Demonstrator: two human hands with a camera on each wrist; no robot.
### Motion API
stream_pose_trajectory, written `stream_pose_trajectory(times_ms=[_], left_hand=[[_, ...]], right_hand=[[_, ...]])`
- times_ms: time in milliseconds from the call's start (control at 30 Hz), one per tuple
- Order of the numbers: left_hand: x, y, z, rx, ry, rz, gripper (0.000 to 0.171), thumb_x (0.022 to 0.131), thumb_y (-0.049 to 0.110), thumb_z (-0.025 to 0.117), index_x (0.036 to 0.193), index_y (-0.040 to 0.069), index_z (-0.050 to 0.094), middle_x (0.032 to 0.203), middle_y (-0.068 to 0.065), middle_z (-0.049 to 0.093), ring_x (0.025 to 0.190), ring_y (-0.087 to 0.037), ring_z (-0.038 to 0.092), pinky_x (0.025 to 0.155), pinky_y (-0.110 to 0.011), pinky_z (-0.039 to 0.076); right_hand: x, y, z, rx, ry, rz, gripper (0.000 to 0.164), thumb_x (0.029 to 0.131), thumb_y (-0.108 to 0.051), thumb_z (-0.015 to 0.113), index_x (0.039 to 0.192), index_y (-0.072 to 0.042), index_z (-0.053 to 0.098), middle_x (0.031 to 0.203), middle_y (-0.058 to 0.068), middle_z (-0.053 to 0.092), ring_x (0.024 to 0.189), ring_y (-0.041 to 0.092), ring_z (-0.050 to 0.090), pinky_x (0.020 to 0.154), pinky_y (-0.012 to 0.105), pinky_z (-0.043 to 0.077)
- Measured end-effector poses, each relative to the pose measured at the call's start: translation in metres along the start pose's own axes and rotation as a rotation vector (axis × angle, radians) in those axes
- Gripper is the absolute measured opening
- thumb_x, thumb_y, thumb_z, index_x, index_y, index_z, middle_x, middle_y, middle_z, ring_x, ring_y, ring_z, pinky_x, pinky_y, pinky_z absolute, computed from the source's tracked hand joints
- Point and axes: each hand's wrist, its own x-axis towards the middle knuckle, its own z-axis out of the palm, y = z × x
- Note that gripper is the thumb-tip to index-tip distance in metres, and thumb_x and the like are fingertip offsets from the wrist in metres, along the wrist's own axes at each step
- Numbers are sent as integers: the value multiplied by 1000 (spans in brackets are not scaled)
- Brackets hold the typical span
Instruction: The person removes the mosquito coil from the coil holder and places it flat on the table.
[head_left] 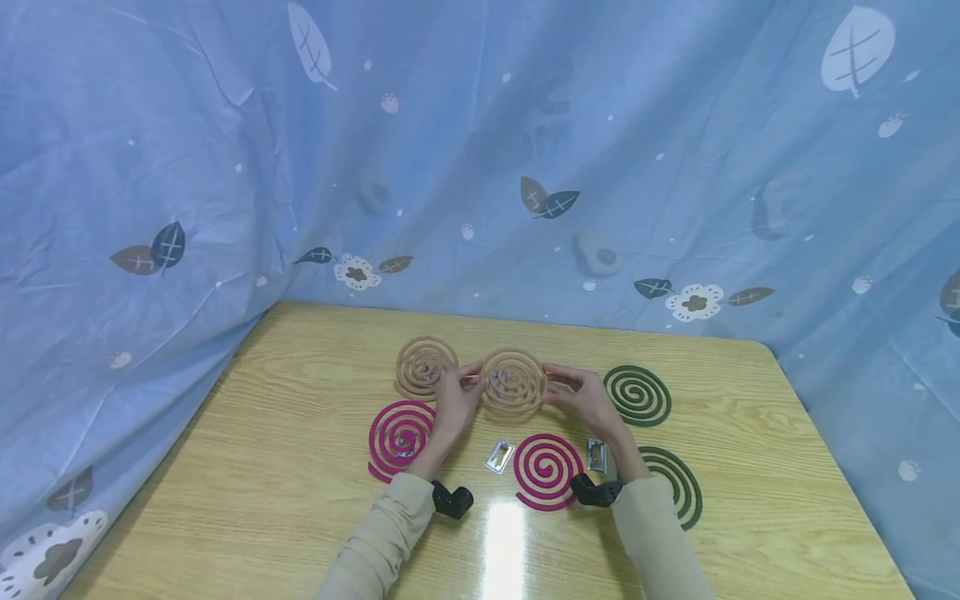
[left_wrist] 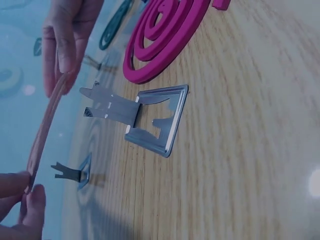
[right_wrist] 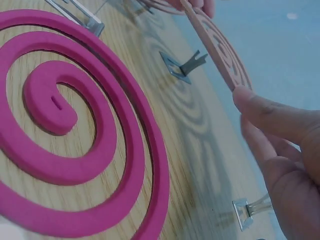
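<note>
Both hands hold a tan mosquito coil by opposite edges, raised above the table. My left hand pinches its left edge between thumb and fingers. On the opposite edge, the thumb and fingers of my right hand do the same. Below the coil, a metal coil stand with an upturned forked tab stands on the wood; through the coil's gaps it shows in part in the head view. Left of it lies another tan coil, partly behind the left hand.
Magenta coils lie nearer me, and dark green coils lie to the right, one partly under the right forearm. Loose metal stands flank one magenta coil. A blue patterned curtain borders the wooden table.
</note>
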Motion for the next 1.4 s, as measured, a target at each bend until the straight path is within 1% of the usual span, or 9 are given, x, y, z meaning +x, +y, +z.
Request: stream_pose_trajectory(times_ms=[233, 533, 633, 767, 867, 1033, 1133, 1267, 1400], left_hand=[[-2, -1, 2, -73, -32, 11, 32, 83, -10, 65, 115, -13, 61, 118, -28, 60, 98, -38, 64, 87, -31, 57], [-5, 1, 4, -91, -121, -34, 40, 84, -5, 68, 123, -7, 59, 122, -23, 60, 104, -33, 62, 85, -26, 57], [-7, 0, 5, -99, -142, -36, 39, 83, -4, 69, 121, -5, 61, 122, -22, 60, 104, -32, 62, 84, -25, 57], [-8, 0, 9, -91, -154, -53, 38, 81, -3, 71, 119, -3, 64, 123, -21, 60, 102, -32, 63, 81, -24, 58], [-10, 0, 11, -98, -163, -69, 39, 80, -3, 72, 118, -4, 64, 123, -22, 59, 102, -33, 64, 80, -23, 58], [-11, 1, 13, -129, -184, -70, 41, 78, -8, 73, 117, -9, 62, 125, -25, 56, 102, -35, 63, 82, -21, 57], [-11, 2, 15, -107, -194, -60, 42, 76, -8, 74, 116, -11, 62, 117, -26, 58, 98, -35, 63, 80, -19, 57], [-10, 1, 18, -47, -201, -49, 40, 76, -4, 76, 114, -9, 64, 101, -21, 61, 92, -30, 64, 77, -17, 57], [-11, 1, 19, -44, -210, -42, 38, 75, -4, 77, 111, -9, 66, 95, -18, 60, 89, -29, 65, 76, -17, 57]], right_hand=[[-4, -2, -6, -32, 6, 24, 52, 82, 5, 71, 130, 8, 53, 134, 27, 51, 120, 40, 52, 91, 21, 52], [-11, -4, -18, -17, -34, 8, 49, 82, 6, 69, 128, 13, 52, 120, 34, 57, 103, 32, 64, 83, 22, 56], [-13, -4, -21, -11, -21, 17, 45, 82, 8, 69, 123, 15, 54, 118, 34, 58, 104, 33, 64, 83, 24, 57], [-16, -4, -25, -9, -2, 20, 40, 81, 8, 69, 118, 17, 57, 121, 32, 57, 108, 39, 60, 85, 26, 56], [-19, -4, -28, -20, 1, 16, 38, 81, 8, 69, 116, 17, 58, 123, 31, 56, 107, 40, 60, 85, 27, 56], [-23, -4, -32, -55, 14, 9, 35, 80, 9, 69, 113, 16, 60, 121, 30, 58, 103, 35, 64, 83, 25, 57], [-26, -4, -35, -53, 19, 14, 34, 81, 9, 68, 114, 17, 59, 121, 31, 58, 101, 33, 65, 81, 24, 57], [-29, -4, -38, -35, 0, 13, 37, 83, 10, 67, 117, 19, 56, 121, 34, 56, 100, 32, 66, 83, 26, 57], [-32, -5, -41, -40, -32, 23, 43, 82, 9, 68, 121, 19, 53, 120, 34, 56, 97, 26, 67, 84, 26, 57]])
